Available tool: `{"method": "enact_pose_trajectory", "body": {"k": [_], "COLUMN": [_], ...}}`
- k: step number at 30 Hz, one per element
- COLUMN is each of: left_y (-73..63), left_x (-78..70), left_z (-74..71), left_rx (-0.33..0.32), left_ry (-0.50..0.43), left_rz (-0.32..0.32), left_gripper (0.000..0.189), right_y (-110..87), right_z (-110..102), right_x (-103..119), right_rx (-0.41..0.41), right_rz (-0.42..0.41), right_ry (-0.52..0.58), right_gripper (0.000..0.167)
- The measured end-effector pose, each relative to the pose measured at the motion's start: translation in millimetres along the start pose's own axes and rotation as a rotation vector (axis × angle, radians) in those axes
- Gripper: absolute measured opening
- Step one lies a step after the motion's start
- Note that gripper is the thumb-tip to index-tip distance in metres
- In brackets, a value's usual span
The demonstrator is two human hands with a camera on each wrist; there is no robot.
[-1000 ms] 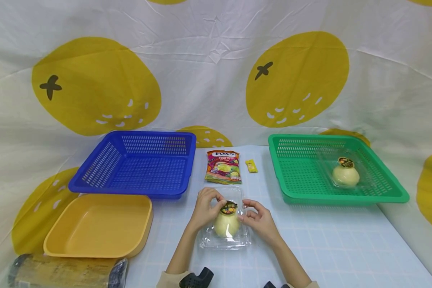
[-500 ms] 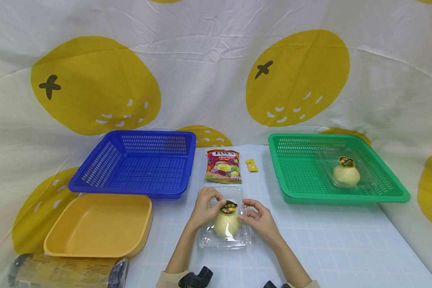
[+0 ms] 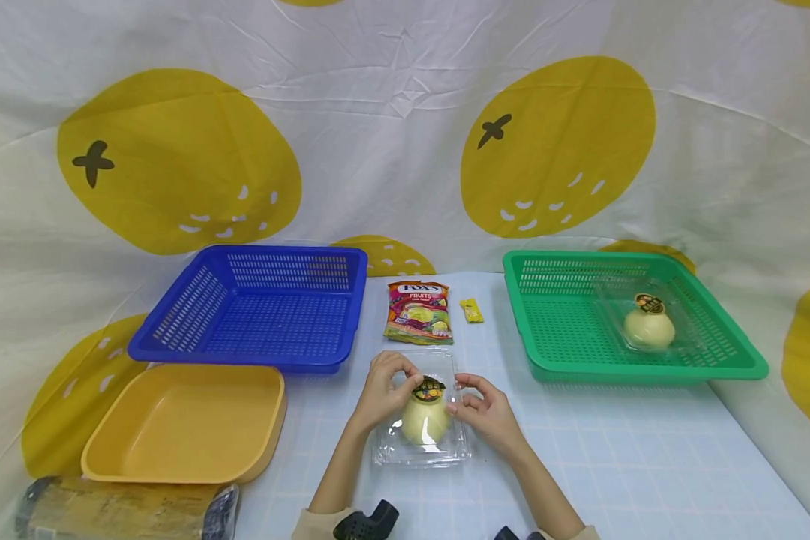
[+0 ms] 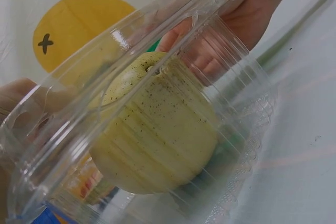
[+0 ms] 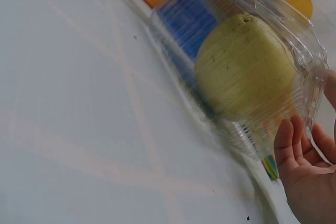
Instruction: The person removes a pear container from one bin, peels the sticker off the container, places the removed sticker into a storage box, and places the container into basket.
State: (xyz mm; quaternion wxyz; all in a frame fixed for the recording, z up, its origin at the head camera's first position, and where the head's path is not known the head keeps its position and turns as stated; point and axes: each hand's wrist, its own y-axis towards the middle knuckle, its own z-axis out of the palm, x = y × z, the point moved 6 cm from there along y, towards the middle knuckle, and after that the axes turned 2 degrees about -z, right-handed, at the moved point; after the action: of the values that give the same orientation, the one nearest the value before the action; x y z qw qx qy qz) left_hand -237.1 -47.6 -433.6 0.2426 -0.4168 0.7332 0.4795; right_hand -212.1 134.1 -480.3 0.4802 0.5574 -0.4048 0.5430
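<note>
In the middle of the table, a clear plastic clamshell box [image 3: 390, 454] holds a round pale yellow-green fruit [image 3: 425, 422] with dark speckles. A dark printed label [image 3: 430, 390] lies on the lid above the fruit. My left hand [image 3: 385, 391] pinches the label's upper left edge between thumb and forefinger. At the box's right side, my right hand [image 3: 487, 411] grips the edge with bent fingers. The left wrist view shows the fruit [image 4: 157, 129] through the ribbed plastic, and the right wrist view shows my right fingers [image 5: 289, 140] at the box wall.
A blue basket [image 3: 280, 367] and a yellow tray [image 3: 196, 480] stand left, with a wrapped roll [image 3: 128, 510] in front. A candy bag [image 3: 418, 311] and a small yellow candy [image 3: 472, 310] lie behind. The green basket [image 3: 648, 373] at right holds another boxed, labelled fruit [image 3: 649, 330].
</note>
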Motion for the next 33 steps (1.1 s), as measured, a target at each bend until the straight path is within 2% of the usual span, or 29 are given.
{"method": "enact_pose_trajectory", "body": {"k": [11,21,33], "left_y": [1.0,1.0,0.7], "left_x": [-1.4,0.2,0.7], "left_z": [-1.7,-2.0,-2.6], "left_rx": [-0.008,-0.018,-0.005], "left_ry": [-0.036,-0.05,-0.052], "left_rz": [-0.031,-0.031,-0.073], "left_gripper": [0.01,0.01,0.012], "right_y": [0.4,0.8,0.3], "right_z": [-0.5,0.1,-0.1], "right_x": [0.4,0.3,1.0], "right_rx": [0.004,0.005,0.001], "right_rz": [-0.007,-0.019,-0.007], "right_ry": [-0.005,0.001,-0.001], "right_gripper": [0.051,0.05,0.05]}}
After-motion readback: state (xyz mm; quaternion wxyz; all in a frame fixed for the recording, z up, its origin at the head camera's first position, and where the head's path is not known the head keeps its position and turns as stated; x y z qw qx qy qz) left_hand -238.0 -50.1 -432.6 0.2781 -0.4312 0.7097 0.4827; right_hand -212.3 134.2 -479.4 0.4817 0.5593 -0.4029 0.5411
